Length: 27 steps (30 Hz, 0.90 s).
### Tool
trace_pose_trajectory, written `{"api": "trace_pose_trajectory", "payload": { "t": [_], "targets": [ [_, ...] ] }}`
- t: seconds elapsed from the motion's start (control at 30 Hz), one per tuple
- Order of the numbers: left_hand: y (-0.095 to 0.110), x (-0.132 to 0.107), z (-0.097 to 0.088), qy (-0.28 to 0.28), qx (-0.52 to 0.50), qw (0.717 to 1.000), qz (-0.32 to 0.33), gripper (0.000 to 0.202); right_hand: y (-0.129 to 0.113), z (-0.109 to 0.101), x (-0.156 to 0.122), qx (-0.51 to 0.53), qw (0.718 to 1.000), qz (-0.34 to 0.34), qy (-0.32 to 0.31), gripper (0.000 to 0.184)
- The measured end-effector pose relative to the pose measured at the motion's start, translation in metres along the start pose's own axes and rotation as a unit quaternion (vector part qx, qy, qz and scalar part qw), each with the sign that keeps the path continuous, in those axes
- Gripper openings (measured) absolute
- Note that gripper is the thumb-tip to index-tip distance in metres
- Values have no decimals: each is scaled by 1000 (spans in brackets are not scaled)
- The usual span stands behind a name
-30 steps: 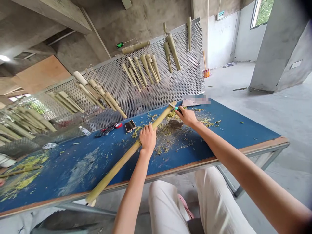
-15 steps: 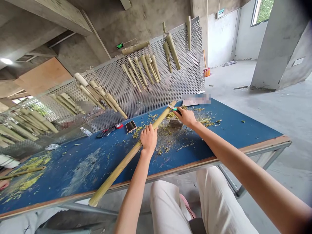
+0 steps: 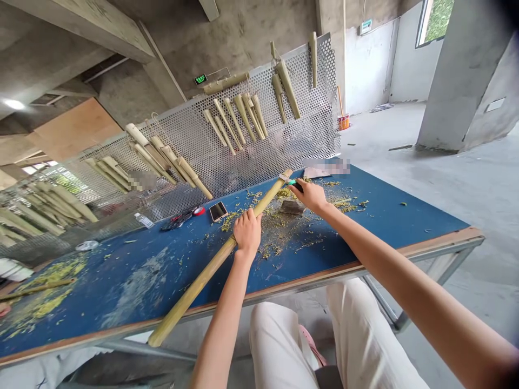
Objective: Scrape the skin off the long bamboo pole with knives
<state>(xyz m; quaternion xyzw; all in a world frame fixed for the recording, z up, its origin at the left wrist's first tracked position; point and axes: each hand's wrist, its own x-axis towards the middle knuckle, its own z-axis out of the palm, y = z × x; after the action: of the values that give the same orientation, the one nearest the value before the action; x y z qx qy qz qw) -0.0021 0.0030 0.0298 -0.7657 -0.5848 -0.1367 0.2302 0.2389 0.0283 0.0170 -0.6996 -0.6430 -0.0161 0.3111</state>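
Observation:
A long yellow-green bamboo pole (image 3: 203, 277) slants across the table, its near end jutting past the front edge. My left hand (image 3: 247, 229) is closed around the pole near its middle. In my right hand (image 3: 310, 193) is a knife (image 3: 292, 183) with a green and black handle. Its blade lies across the pole near the far end. Curly yellow shavings (image 3: 271, 248) are scattered around and under the pole. A dark block (image 3: 292, 207) lies on the table just below my right hand.
On the blue table (image 3: 405, 216) are a phone (image 3: 218, 212), a roll of red tape (image 3: 198, 211), a small bottle (image 3: 144, 220) and a pale sheet (image 3: 317, 172). Behind stands a perforated metal panel (image 3: 186, 124) hung with bamboo pieces. Another person's hand (image 3: 4, 309) shows at far left.
The view has tilted slightly. Both hands, the pole and the knife stay in nearly the same places, and the blade remains at the pole's far end.

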Motion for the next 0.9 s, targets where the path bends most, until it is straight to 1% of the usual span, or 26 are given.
{"api": "trace_pose_trajectory", "payload": {
  "t": [0.23,0.43,0.67,0.9],
  "targets": [
    [0,0,2,0,2,1000,4,45,3,-2,1,-8,1000,-8,-5,62],
    [0,0,1,-2,-12,1000,0,43,-1,-1,1,0,1000,-2,-11,59],
    [0,-1,1,-2,-8,1000,2,43,-3,-8,-1,-23,1000,-4,-17,57],
    [-2,-1,8,23,-9,1000,11,43,0,-10,0,-28,999,-9,-24,58]
  ]
}}
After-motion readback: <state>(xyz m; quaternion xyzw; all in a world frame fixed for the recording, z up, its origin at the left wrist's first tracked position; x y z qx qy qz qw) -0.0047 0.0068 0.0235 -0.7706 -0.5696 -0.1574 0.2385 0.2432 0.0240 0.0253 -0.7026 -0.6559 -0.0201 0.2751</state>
